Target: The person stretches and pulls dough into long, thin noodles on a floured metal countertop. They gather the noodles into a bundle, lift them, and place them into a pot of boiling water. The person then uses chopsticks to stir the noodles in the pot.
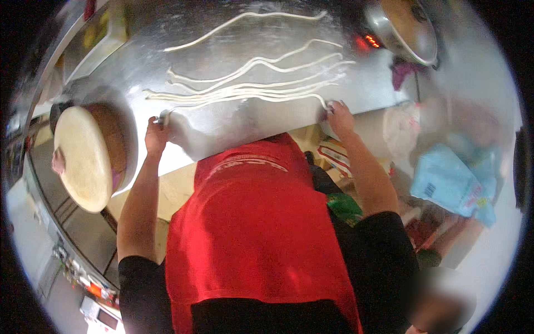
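Observation:
Several long, pale dough strands (250, 89) lie roughly side by side across a shiny metal worktop (267, 121). The nearest strand (246, 98) runs between my two hands. My left hand (156, 135) is at its left end, with the fingers closed on it near the worktop's front. At the other end my right hand (340, 117) grips the strand, which bends down towards the fingertips. One more strand (246, 14) lies apart from the others, farther back. The fingertips of both hands are partly blurred.
A round, pale board or lid (83, 158) tops a brown tub at the left. A metal bowl (411, 31) stands at the back right, near a red lit display (371, 41). At the right, another person (452, 240) is near a light blue package (450, 181).

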Tool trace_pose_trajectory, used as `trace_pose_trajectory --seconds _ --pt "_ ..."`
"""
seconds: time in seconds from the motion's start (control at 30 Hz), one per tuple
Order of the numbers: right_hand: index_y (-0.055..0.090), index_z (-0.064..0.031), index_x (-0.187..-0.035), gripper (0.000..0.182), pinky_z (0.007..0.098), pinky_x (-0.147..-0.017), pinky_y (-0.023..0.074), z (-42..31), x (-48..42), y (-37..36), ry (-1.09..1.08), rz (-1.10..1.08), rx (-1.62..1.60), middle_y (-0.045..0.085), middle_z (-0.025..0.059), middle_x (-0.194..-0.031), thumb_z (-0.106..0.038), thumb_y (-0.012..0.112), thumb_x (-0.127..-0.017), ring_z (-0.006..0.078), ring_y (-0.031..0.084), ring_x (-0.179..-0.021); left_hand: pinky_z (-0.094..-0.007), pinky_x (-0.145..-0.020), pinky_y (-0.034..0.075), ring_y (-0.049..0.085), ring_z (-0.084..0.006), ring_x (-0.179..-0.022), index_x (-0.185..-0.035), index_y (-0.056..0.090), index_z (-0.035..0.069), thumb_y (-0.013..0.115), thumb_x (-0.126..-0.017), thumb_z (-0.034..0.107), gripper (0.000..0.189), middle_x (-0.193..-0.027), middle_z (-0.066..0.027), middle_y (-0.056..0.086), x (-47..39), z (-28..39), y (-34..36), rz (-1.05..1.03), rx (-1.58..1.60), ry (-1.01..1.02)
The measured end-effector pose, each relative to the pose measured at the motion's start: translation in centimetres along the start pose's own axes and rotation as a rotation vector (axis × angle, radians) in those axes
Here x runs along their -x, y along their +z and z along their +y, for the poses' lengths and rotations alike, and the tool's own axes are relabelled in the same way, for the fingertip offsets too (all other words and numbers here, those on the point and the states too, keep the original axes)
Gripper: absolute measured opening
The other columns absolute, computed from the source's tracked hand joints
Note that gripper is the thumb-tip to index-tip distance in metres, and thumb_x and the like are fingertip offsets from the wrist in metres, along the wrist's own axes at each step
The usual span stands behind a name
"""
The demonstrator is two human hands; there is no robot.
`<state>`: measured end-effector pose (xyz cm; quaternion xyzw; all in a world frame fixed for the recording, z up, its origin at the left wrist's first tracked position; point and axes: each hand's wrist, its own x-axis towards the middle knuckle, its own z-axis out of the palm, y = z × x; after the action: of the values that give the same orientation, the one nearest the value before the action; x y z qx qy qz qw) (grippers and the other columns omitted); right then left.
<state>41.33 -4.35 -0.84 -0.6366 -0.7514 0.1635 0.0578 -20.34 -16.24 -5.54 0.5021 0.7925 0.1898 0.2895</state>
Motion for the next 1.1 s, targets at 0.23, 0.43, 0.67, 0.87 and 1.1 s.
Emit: trace_pose_trajectory --seconds 0.23,0.43,0.67,0.87,1.1 --pt "0.060 -0.0046 -0.100 0.026 0.0432 -0.081 0.0469 -1.3 -3.2 -0.2 0.468 0.137 -0.189 0.059 0.0190 -0.100 -0.016 0.057 -0.077 0.0362 0.058 -0.092 -0.0392 -0.085 0.046 0.057 -0.0322 -0.100 -0.104 0.054 0.005 0.055 -0.079 0.017 0.027 -0.108 -0.0165 0.057 -1.7 10.6 -2.1 -0.156 -0.314 -0.212" --pt "0.059 -0.0068 -0.106 0.031 0.0432 -0.082 0.0467 -1.1 -3.0 0.6 0.229 0.037 -0.070 0.058 0.0173 -0.106 -0.017 0.060 -0.078 0.0355 0.056 -0.097 -0.0397 -0.084 0.048 0.058 -0.0346 -0.096 -0.101 0.058 0.002 0.056 -0.076 0.017 0.029 -0.105 -0.0185 0.059 -0.8 7.8 -1.2 -0.044 -0.427 -0.167" --pt "0.059 -0.0047 -0.102 0.022 0.0394 -0.080 0.0466 4.8 -2.5 1.1 -0.049 -0.050 -0.002 0.061 0.0138 -0.095 -0.012 0.059 -0.082 0.0297 0.059 -0.090 -0.0446 -0.083 0.047 0.060 -0.0385 -0.093 -0.112 0.049 0.010 0.044 -0.089 0.017 0.024 -0.097 -0.0201 0.063 3.6 9.5 -3.8 -0.604 -0.348 0.099" --pt "0.046 -0.0056 -0.131 0.050 0.0384 -0.091 0.0438 10.8 -5.5 3.5 0.141 0.061 -0.109 0.056 0.0152 -0.123 -0.014 0.058 -0.082 0.0296 0.056 -0.108 -0.0429 -0.083 0.049 0.061 -0.0335 -0.097 -0.111 0.054 0.011 0.046 -0.089 0.013 0.024 -0.103 -0.0165 0.064 -5.1 4.6 -7.3 -0.148 -0.448 0.043" --pt "0.054 -0.0135 -0.126 0.049 0.0381 -0.096 0.0426 8.3 -8.4 0.8 0.134 -0.166 -0.127 0.052 0.0145 -0.129 -0.008 0.056 -0.077 0.0301 0.053 -0.115 -0.0375 -0.076 0.051 0.064 -0.0269 -0.089 -0.113 0.055 0.009 0.059 -0.080 0.014 0.034 -0.108 -0.0106 0.065 -9.5 5.5 -5.0 -0.044 -0.171 -0.086"
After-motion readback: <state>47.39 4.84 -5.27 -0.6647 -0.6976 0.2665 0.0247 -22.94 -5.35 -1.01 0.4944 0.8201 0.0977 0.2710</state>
